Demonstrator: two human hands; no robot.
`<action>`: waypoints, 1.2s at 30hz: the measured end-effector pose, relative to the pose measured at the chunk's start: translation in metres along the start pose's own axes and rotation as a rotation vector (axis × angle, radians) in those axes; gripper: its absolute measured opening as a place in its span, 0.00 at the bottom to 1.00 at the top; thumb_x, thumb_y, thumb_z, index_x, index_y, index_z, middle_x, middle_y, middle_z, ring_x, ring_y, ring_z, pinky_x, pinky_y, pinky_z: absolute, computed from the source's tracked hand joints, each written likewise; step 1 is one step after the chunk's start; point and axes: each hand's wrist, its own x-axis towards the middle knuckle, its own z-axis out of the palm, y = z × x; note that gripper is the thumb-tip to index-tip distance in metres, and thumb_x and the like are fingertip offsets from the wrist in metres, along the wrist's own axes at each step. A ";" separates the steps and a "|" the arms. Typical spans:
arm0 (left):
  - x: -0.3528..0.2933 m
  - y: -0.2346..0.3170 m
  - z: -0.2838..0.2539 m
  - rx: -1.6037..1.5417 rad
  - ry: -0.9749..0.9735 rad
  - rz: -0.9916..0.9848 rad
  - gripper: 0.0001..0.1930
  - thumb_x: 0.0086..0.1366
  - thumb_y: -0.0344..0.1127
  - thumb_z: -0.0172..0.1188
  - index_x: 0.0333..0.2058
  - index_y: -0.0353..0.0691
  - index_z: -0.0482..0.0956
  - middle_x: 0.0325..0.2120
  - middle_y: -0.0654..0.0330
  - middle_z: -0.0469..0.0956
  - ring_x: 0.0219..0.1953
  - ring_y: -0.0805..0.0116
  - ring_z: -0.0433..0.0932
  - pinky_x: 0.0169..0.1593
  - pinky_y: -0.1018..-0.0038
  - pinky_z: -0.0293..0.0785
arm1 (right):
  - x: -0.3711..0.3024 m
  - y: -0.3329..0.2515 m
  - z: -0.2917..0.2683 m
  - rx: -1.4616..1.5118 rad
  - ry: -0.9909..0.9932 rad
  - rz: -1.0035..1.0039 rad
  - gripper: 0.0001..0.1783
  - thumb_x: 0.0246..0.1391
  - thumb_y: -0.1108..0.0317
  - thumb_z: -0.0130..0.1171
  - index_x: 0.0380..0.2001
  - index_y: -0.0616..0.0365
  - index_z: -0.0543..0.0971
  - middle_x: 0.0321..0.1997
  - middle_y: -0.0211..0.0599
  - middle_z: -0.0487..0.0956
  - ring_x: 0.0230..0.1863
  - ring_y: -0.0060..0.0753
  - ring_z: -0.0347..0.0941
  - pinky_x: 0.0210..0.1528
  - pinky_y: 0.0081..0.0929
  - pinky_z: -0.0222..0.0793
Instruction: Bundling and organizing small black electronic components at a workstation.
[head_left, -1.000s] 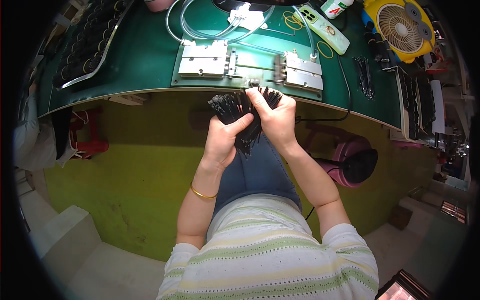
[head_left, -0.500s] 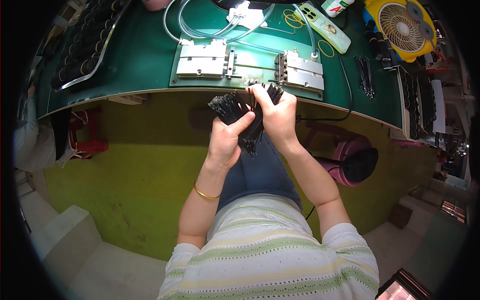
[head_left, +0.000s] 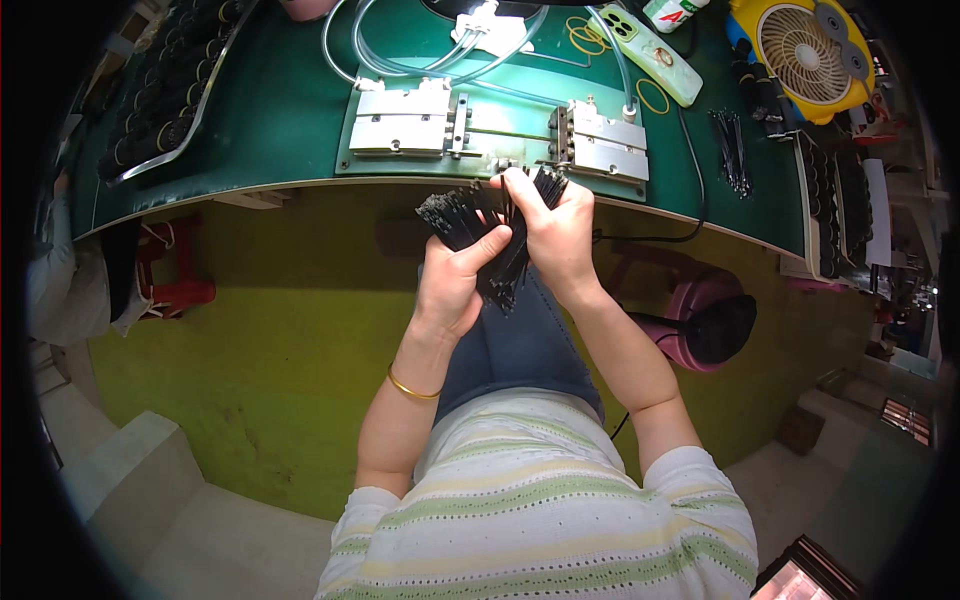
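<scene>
A thick bundle of thin black wire-like strips [head_left: 452,214] is held between my two hands, over my lap just off the table's front edge. My left hand [head_left: 453,280] is closed round the left part of it, thumb lying across the strips. My right hand [head_left: 556,228] grips the right part, its thumb and forefinger pinched near the top. The strips fan out in a V, and some ends hang below my fingers. Just beyond stands a metal fixture with two silver blocks, the left block [head_left: 400,128] and the right block [head_left: 606,143], on a pale base plate.
Clear tubes [head_left: 372,45] loop behind the fixture. On the green table [head_left: 285,110] lie a phone [head_left: 668,72], a small pile of black strips [head_left: 732,155] and a yellow fan [head_left: 803,55]. A tray of black rolls [head_left: 170,100] is at left; a pink stool [head_left: 690,310] stands right.
</scene>
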 end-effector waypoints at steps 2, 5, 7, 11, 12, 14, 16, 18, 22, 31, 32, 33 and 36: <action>0.000 0.000 0.000 -0.001 -0.009 0.002 0.06 0.54 0.23 0.57 0.33 0.35 0.74 0.30 0.64 0.74 0.32 0.76 0.73 0.38 0.80 0.70 | 0.000 -0.001 0.000 0.013 -0.009 0.012 0.10 0.49 0.70 0.53 0.25 0.67 0.78 0.22 0.32 0.77 0.21 0.16 0.70 0.24 0.15 0.66; 0.001 0.000 0.000 0.003 -0.005 0.002 0.06 0.53 0.23 0.57 0.32 0.35 0.74 0.29 0.64 0.74 0.32 0.76 0.73 0.38 0.79 0.70 | 0.000 -0.001 0.000 0.029 -0.004 0.018 0.10 0.49 0.70 0.53 0.24 0.67 0.78 0.21 0.32 0.77 0.21 0.16 0.71 0.24 0.15 0.66; 0.001 0.000 -0.001 0.006 -0.002 0.001 0.06 0.53 0.23 0.57 0.32 0.35 0.74 0.29 0.64 0.74 0.32 0.76 0.73 0.38 0.79 0.70 | 0.000 -0.001 0.001 0.037 -0.001 0.021 0.10 0.49 0.70 0.53 0.24 0.67 0.78 0.21 0.32 0.77 0.21 0.16 0.71 0.24 0.15 0.66; 0.002 -0.001 -0.003 0.020 -0.001 -0.001 0.06 0.53 0.24 0.57 0.32 0.35 0.74 0.29 0.64 0.74 0.32 0.76 0.73 0.38 0.79 0.70 | 0.000 -0.001 0.002 0.043 -0.002 0.023 0.10 0.49 0.70 0.53 0.24 0.67 0.78 0.21 0.32 0.77 0.20 0.17 0.71 0.24 0.14 0.66; 0.002 -0.001 -0.003 0.015 -0.001 -0.007 0.06 0.53 0.24 0.57 0.32 0.35 0.74 0.29 0.64 0.74 0.32 0.76 0.73 0.38 0.79 0.70 | 0.000 -0.002 0.002 0.051 0.000 0.015 0.10 0.49 0.70 0.53 0.24 0.67 0.78 0.21 0.31 0.77 0.20 0.17 0.70 0.24 0.14 0.66; 0.002 -0.001 -0.003 0.006 0.000 -0.019 0.06 0.53 0.24 0.57 0.31 0.35 0.74 0.29 0.64 0.74 0.31 0.75 0.73 0.37 0.79 0.70 | 0.000 -0.002 0.002 0.066 0.005 -0.001 0.10 0.49 0.70 0.53 0.24 0.67 0.78 0.21 0.31 0.77 0.20 0.17 0.70 0.24 0.14 0.66; 0.002 -0.001 -0.002 0.001 -0.004 -0.023 0.06 0.53 0.24 0.57 0.31 0.35 0.74 0.29 0.64 0.74 0.31 0.75 0.73 0.37 0.79 0.71 | 0.000 0.000 0.002 0.078 0.007 -0.006 0.10 0.49 0.71 0.53 0.24 0.67 0.78 0.21 0.31 0.77 0.20 0.16 0.70 0.24 0.14 0.66; 0.002 0.000 -0.001 -0.009 -0.011 -0.031 0.06 0.53 0.23 0.57 0.31 0.35 0.74 0.29 0.63 0.74 0.30 0.75 0.73 0.36 0.79 0.71 | 0.001 0.002 0.002 0.102 0.011 -0.016 0.09 0.49 0.71 0.53 0.23 0.67 0.78 0.21 0.30 0.76 0.20 0.16 0.70 0.24 0.14 0.65; 0.003 0.000 -0.001 -0.002 -0.019 -0.026 0.06 0.53 0.24 0.57 0.31 0.34 0.74 0.28 0.63 0.74 0.30 0.75 0.73 0.35 0.79 0.71 | 0.001 0.001 0.002 0.105 0.015 0.011 0.09 0.49 0.71 0.53 0.23 0.67 0.78 0.21 0.30 0.76 0.20 0.16 0.70 0.23 0.14 0.65; 0.002 0.001 0.000 0.002 -0.029 -0.012 0.07 0.54 0.24 0.56 0.33 0.34 0.73 0.29 0.62 0.74 0.30 0.74 0.73 0.36 0.78 0.72 | 0.002 0.004 0.003 0.119 0.016 -0.032 0.09 0.48 0.71 0.54 0.21 0.66 0.77 0.19 0.28 0.75 0.18 0.15 0.68 0.22 0.14 0.64; 0.002 0.001 0.001 -0.007 -0.024 -0.021 0.06 0.55 0.24 0.55 0.33 0.34 0.73 0.29 0.62 0.74 0.29 0.74 0.73 0.35 0.78 0.72 | 0.002 0.004 0.003 0.096 0.025 -0.034 0.09 0.48 0.71 0.54 0.21 0.66 0.76 0.19 0.28 0.75 0.18 0.14 0.67 0.22 0.14 0.63; 0.002 0.001 0.002 -0.016 -0.019 -0.030 0.06 0.55 0.24 0.55 0.34 0.34 0.72 0.29 0.62 0.74 0.29 0.74 0.73 0.35 0.78 0.72 | 0.001 0.003 0.003 0.074 0.034 -0.036 0.09 0.49 0.71 0.54 0.20 0.65 0.76 0.18 0.27 0.74 0.18 0.14 0.66 0.21 0.14 0.62; 0.001 0.003 0.002 -0.040 -0.027 -0.044 0.06 0.56 0.25 0.55 0.33 0.34 0.72 0.29 0.61 0.74 0.29 0.73 0.74 0.33 0.77 0.73 | -0.003 -0.004 0.002 0.034 0.007 -0.032 0.09 0.49 0.70 0.54 0.20 0.65 0.76 0.17 0.27 0.74 0.18 0.13 0.65 0.20 0.13 0.60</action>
